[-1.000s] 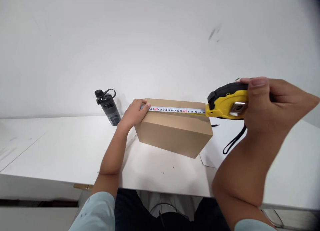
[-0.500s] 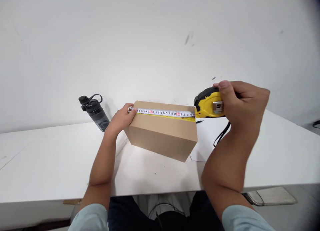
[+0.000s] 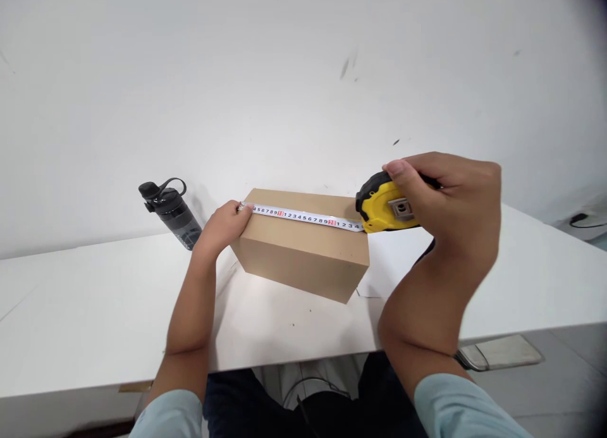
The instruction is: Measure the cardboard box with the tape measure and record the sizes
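Observation:
A brown cardboard box (image 3: 303, 255) rests on the white table. Across its top lies the pulled-out white blade (image 3: 306, 217) of a tape measure, its printed numbers facing up. My left hand (image 3: 226, 223) pinches the metal end of the blade at the box's left edge. At the right edge, my right hand (image 3: 441, 194) grips the yellow and black tape measure case (image 3: 384, 207), thumb on top, its mouth close against the box edge.
A dark bottle (image 3: 171, 212) with a loop lid stands left of the box. White paper (image 3: 386, 261) lies to the right, partly under my forearm. Behind is a white wall; the table's front edge (image 3: 294, 362) is near my lap.
The tape case has tilted and come slightly closer and lower at the box's right edge. The blade now lies flatter, its yellow lower side no longer showing. My left hand stays at the blade's end.

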### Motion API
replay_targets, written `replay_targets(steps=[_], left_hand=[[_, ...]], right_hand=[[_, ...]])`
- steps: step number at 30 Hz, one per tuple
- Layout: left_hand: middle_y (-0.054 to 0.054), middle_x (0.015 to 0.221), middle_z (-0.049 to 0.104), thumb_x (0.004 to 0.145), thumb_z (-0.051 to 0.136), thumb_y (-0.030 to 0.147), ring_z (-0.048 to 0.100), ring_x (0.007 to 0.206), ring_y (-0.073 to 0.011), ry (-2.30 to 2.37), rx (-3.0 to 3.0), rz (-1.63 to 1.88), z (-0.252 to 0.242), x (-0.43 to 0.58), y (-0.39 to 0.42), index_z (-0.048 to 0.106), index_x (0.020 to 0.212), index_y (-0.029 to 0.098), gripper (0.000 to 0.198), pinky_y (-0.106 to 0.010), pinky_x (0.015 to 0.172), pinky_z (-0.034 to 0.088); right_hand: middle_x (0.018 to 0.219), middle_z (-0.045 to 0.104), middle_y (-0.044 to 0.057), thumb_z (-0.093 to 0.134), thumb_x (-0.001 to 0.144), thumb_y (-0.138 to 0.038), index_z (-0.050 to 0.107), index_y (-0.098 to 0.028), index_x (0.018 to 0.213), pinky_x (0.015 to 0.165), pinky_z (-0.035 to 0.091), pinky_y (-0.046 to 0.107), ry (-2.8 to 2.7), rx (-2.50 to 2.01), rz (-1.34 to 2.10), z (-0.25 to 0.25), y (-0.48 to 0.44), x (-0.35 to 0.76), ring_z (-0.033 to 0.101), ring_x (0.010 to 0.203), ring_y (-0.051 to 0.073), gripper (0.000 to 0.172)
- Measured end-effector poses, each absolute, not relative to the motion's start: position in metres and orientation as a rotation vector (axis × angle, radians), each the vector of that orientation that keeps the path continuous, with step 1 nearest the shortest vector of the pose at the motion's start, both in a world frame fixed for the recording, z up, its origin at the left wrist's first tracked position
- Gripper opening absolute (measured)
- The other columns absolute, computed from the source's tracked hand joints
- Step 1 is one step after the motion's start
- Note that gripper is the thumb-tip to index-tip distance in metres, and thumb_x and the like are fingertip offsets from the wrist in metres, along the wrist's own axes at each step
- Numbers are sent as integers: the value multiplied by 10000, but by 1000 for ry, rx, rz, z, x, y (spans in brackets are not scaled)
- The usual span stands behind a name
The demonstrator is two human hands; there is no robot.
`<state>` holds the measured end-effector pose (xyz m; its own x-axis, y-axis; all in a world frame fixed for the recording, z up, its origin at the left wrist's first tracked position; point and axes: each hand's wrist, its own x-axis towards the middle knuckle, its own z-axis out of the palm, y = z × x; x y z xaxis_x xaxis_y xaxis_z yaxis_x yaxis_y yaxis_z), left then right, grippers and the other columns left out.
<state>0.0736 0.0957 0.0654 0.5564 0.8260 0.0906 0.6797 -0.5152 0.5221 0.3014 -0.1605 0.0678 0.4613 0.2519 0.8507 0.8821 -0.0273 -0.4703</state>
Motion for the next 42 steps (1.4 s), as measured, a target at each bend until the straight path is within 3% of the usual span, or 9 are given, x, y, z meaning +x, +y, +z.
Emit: replay_targets(steps=[4,11,16,19,21,23,29,34,42], left_hand=[[-110,1165,819,1028,467,635,759,1066,-328,1197,2399,466,66,74,95,667,976,230,455,-401,814,505],[-114,1197,826,1028,458,621,762,1086,-342,1151,2406,485,66,75,93,707,981,232,464,-418,851,544],[-142,1490,746,1049,401,660,700,1361,-416,1151,2457,420,66,71,93,737,1312,240,598,-487,1059,559],[-133,1747,517,1046,403,705,527,1591,-422,1149,2433,393,65,68,95,453,1705,245,806,-516,1252,457],[-119,1834,359,1047,411,725,420,1672,-391,1090,2414,407,63,67,96,226,1806,243,918,-509,1333,377],[-105,1878,234,1050,432,718,295,1734,-352,976,2448,457,62,67,98,163,1820,227,952,-493,1395,287],[11,1878,269,1000,568,717,153,1773,-300,586,2575,355,62,64,104,474,1711,358,802,-514,1444,164],[54,1905,70,788,836,768,-75,1779,-380,464,2568,117,71,54,102,380,1750,435,1115,-617,1433,123],[90,1862,274,830,837,698,44,1786,-317,408,2545,5,73,50,100,492,1677,499,936,-540,1450,104]], right_hand=[[763,770,19,691,990,-392,723,-276,711,627,476,386,-1020,-1550,-682,67,-159,305,696,682,217,303],[719,770,-5,721,908,-333,751,-254,689,588,458,324,-1036,-1436,-739,65,-156,309,708,658,175,235],[711,772,-3,747,883,-355,793,-252,719,578,467,311,-990,-1381,-776,62,-152,313,695,629,160,199],[728,782,0,748,876,-380,805,-255,743,591,479,328,-922,-1332,-834,60,-147,317,709,646,177,191],[752,791,12,746,882,-410,813,-253,757,612,487,349,-859,-1292,-873,59,-143,320,720,670,197,212],[739,781,25,742,902,-440,817,-248,766,617,479,367,-793,-1243,-905,59,-141,321,714,667,212,247],[786,773,23,726,985,-515,831,-290,858,676,516,423,-734,-1196,-981,61,-150,315,744,736,270,280],[807,764,11,722,1005,-466,835,-320,892,706,513,427,-725,-1202,-1034,61,-156,310,761,791,288,216],[848,773,30,781,935,-457,829,-291,906,661,522,401,-718,-1200,-1149,59,-153,323,736,752,265,175]])
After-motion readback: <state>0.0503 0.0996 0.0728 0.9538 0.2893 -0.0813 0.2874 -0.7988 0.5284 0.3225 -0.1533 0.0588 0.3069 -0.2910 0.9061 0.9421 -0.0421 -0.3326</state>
